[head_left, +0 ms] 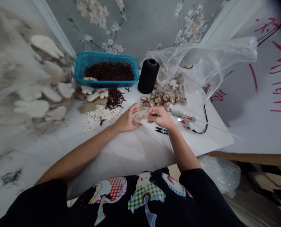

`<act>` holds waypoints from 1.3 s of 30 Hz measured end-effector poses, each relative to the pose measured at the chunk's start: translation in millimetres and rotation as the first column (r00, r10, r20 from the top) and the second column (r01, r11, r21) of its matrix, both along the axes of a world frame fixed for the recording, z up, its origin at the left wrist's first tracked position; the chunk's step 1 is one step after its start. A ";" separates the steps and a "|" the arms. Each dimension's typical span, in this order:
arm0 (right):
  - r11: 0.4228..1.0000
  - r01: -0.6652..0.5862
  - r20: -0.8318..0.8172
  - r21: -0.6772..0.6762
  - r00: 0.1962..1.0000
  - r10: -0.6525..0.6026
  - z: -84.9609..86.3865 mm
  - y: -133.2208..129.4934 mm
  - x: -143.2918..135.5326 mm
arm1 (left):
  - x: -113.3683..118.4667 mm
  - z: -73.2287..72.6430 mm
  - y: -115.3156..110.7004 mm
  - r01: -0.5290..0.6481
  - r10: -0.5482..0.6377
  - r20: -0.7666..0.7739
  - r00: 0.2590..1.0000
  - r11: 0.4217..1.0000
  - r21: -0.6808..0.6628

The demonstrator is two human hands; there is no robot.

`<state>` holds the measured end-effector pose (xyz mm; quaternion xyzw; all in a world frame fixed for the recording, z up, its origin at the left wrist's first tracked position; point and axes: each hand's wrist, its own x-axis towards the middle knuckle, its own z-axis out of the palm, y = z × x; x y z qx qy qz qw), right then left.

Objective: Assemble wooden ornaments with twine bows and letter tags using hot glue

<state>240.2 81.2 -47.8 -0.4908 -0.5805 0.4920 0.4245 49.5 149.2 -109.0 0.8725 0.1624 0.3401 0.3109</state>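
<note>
A small beige plush piece (137, 118) is between my two hands over the white table. My right hand (158, 116) pinches its right end with thumb and fingers. Around its left side curves my left hand (128, 119), thumb and fingers apart; whether they touch the piece is hard to tell. Just behind my hands lie finished-looking beige pieces with brown bows and white tags (164, 99). A heap of small white tags (102, 114) lies to the left of my left hand, beside a pile of brown bows (115, 98).
At the back stand a blue basket (107, 83) of brown bows and a black thread cone (148, 76). Blue snips (161, 130) and a glue gun (184, 116) with a cord lie right. Plastic bags (201, 66) of beige pieces flank the table (131, 148).
</note>
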 end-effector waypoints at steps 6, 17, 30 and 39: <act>0.997 -0.061 0.216 -0.049 0.974 0.070 -1.7 16.6 1.6 | -9.7 2.6 1.1 0.069 -0.075 -0.082 0.994 0.995 -0.066; 0.982 0.100 0.180 -0.162 0.981 -0.070 -24.8 31.1 -1.0 | -2.7 -0.4 8.3 -0.095 0.084 -0.205 0.975 0.995 -0.044; 0.989 -0.022 -0.121 -0.149 0.993 0.004 -37.6 19.9 -12.0 | 0.9 -10.5 1.8 -0.053 0.058 0.027 0.998 0.984 -0.169; 0.972 0.066 -0.279 -0.226 0.952 -0.130 -38.8 18.7 -24.2 | 1.2 -7.8 8.5 -0.133 0.126 0.042 0.991 0.933 0.335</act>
